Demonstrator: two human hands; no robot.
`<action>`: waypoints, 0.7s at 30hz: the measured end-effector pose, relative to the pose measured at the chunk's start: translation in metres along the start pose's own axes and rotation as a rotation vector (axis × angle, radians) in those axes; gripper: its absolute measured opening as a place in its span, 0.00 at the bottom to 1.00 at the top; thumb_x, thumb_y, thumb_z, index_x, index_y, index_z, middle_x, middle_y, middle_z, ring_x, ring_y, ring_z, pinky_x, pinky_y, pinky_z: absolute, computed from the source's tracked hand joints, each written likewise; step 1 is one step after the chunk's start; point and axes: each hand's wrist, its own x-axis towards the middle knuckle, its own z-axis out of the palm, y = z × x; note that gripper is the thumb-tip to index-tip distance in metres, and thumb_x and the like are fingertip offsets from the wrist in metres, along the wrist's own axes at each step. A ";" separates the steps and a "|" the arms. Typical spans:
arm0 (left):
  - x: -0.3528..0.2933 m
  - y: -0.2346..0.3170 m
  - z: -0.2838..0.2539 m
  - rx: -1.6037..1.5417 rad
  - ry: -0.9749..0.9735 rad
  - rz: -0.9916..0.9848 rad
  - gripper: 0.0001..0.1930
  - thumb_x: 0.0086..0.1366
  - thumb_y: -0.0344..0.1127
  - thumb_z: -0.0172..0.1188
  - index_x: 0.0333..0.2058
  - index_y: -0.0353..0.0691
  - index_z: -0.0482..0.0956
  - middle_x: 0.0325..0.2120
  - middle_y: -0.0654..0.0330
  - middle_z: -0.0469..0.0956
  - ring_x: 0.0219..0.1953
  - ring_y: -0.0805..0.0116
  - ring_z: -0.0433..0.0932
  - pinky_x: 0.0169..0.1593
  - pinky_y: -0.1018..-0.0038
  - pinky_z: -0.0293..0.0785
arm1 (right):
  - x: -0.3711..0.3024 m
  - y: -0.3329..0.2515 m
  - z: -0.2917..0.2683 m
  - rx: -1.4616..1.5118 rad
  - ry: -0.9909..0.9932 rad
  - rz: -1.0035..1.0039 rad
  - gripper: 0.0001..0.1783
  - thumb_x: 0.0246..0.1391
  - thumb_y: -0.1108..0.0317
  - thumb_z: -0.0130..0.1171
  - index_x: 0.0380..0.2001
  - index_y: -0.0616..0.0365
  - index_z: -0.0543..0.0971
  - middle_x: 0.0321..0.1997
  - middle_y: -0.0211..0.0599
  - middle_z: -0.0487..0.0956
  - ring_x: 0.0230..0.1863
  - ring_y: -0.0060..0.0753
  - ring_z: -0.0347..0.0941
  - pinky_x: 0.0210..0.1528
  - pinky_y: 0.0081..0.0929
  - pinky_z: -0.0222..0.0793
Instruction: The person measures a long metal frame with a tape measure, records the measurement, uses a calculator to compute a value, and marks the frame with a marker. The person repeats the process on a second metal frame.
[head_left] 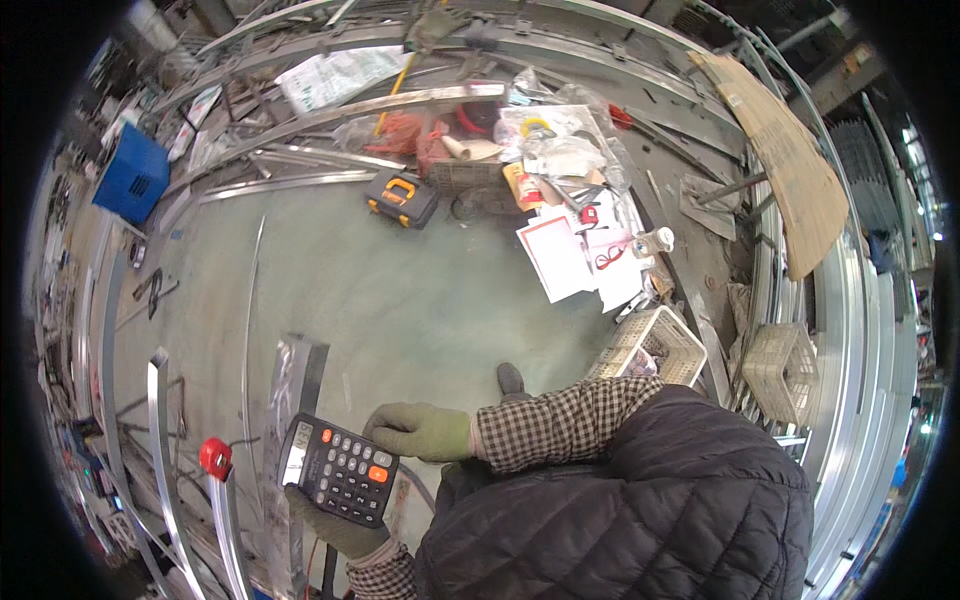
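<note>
A black calculator (347, 478) with grey and orange keys lies tilted in my left hand (340, 528), which wears a green-grey glove and grips its near edge. The thumb rests beside the calculator's lit display. My right hand (422, 432), gloved in green, is at the far edge by the keys, its fingers curled together with nothing seen in them; their tips are partly hidden. Below the calculator stands a silver metal profile (288, 390). To the left, a red tape measure (215, 458) sits on the end of another metal bar (228, 530).
A black and orange toolbox (402, 198) stands on the floor ahead. Right of it, papers (555, 258) and a white jar (655, 241) lie on a low surface. Cream plastic crates (680, 335) stand at the right. Long metal profiles (165, 440) run along the left; a blue bin (132, 175) is farther off.
</note>
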 end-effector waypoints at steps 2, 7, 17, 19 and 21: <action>0.006 -0.016 0.021 0.002 -0.059 -0.062 0.35 0.80 0.62 0.48 0.68 0.36 0.71 0.59 0.51 0.79 0.55 0.59 0.84 0.58 0.60 0.85 | -0.016 -0.005 -0.029 -0.045 0.054 -0.022 0.22 0.78 0.55 0.53 0.60 0.62 0.78 0.56 0.37 0.84 0.60 0.29 0.77 0.65 0.30 0.73; 0.045 -0.059 0.074 -0.022 -0.257 -0.223 0.34 0.79 0.63 0.50 0.67 0.39 0.73 0.59 0.52 0.80 0.57 0.59 0.83 0.59 0.59 0.85 | -0.038 -0.005 -0.090 -0.032 0.239 -0.069 0.23 0.77 0.51 0.53 0.59 0.59 0.79 0.53 0.36 0.85 0.54 0.30 0.80 0.59 0.31 0.77; 0.120 -0.149 0.170 0.088 -0.390 -0.550 0.33 0.79 0.64 0.51 0.64 0.39 0.76 0.58 0.54 0.82 0.56 0.58 0.84 0.55 0.59 0.87 | -0.078 -0.012 -0.178 0.022 0.617 -0.051 0.22 0.78 0.54 0.53 0.60 0.61 0.80 0.55 0.34 0.83 0.58 0.25 0.76 0.63 0.27 0.71; 0.127 -0.170 0.184 0.166 -0.460 -0.550 0.33 0.79 0.64 0.50 0.65 0.41 0.76 0.58 0.54 0.82 0.55 0.58 0.85 0.56 0.59 0.87 | -0.090 -0.013 -0.192 0.127 0.670 -0.023 0.22 0.77 0.56 0.54 0.60 0.62 0.80 0.56 0.33 0.82 0.60 0.24 0.75 0.66 0.27 0.70; 0.133 -0.190 0.196 0.211 -0.514 -0.576 0.33 0.80 0.64 0.48 0.66 0.42 0.75 0.59 0.54 0.81 0.55 0.59 0.85 0.56 0.60 0.87 | -0.099 -0.007 -0.207 0.110 0.735 0.036 0.21 0.77 0.56 0.54 0.59 0.61 0.80 0.54 0.34 0.83 0.56 0.24 0.77 0.62 0.27 0.73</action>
